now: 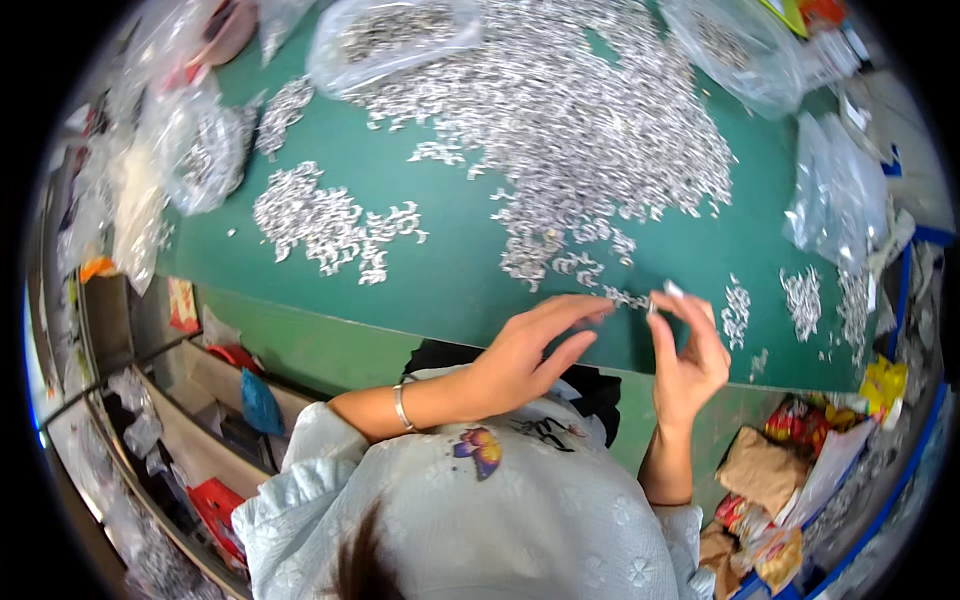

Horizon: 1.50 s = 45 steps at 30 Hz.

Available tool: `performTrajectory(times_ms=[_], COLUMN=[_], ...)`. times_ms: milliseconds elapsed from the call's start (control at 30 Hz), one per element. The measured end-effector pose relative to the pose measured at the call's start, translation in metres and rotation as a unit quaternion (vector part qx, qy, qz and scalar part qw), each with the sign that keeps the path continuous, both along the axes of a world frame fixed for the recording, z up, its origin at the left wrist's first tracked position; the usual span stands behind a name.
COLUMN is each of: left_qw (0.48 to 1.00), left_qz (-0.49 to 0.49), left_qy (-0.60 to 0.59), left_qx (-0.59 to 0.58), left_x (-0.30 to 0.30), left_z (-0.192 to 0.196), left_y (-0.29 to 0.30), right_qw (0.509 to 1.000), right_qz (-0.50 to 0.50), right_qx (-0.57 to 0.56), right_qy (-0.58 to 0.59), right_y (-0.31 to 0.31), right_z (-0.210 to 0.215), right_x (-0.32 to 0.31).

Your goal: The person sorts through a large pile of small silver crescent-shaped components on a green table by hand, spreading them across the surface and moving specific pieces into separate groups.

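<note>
A large heap of small silvery metal parts [560, 120] covers the far middle of the green table [450, 270]. A smaller heap [320, 220] lies to its left. My left hand [530, 350] lies flat near the table's front edge, fingers stretched out, its fingertips touching a few loose parts [625, 297]. My right hand [685, 350] is raised just beside it, its fingertips pinched on one small metal part [672, 289]. A silver bracelet [401, 406] sits on my left wrist.
Clear plastic bags of parts lie at the back [390, 35], back right [745, 50], right [835, 190] and left [205, 150]. Small sorted piles [800, 300] sit at the right front. Shelves with clutter [200, 400] stand below left; snack wrappers [770, 480] are below right.
</note>
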State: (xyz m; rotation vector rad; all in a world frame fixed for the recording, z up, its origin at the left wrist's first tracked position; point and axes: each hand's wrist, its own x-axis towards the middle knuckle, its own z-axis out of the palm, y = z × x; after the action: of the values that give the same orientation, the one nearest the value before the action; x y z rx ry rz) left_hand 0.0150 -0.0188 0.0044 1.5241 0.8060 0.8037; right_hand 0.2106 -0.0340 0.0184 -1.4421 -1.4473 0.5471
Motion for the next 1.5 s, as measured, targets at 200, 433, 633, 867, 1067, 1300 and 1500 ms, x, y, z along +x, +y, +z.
performTrajectory(times_ms=[200, 433, 633, 867, 1067, 1300, 1500], left_qw=[0.907, 0.927, 0.788, 0.676, 0.679, 0.734, 0.945], left_qz=[-0.051, 0.175, 0.598, 0.538, 0.508, 0.496, 0.135], left_qy=[-0.187, -0.173, 0.122, 0.431, 0.462, 0.373, 0.194], left_qx=[-0.374, -0.282, 0.073, 0.260, 0.259, 0.276, 0.226], left_x=[-0.014, -0.096, -0.264, -0.316, -0.326, -0.202, -0.055], left_z=[-0.001, 0.018, -0.015, -0.052, -0.054, -0.009, -0.010], left_y=[0.009, 0.012, 0.026, 0.054, 0.040, 0.015, -0.012], right_qw=[0.985, 0.992, 0.996, 0.984, 0.990, 0.973, 0.952], right_qz=[0.147, 0.099, 0.039, 0.049, -0.010, 0.026, 0.124], right_qx=[0.005, -0.026, -0.011, 0.039, 0.029, -0.071, -0.092], right_qy=[-0.093, -0.070, -0.078, -0.169, -0.136, -0.218, -0.264], right_y=[0.006, 0.002, -0.007, -0.001, -0.006, -0.014, -0.023], right_z=[0.011, -0.006, -0.016, -0.012, 0.006, 0.006, -0.009], right_x=[-0.034, -0.018, -0.010, -0.011, -0.007, -0.011, -0.008])
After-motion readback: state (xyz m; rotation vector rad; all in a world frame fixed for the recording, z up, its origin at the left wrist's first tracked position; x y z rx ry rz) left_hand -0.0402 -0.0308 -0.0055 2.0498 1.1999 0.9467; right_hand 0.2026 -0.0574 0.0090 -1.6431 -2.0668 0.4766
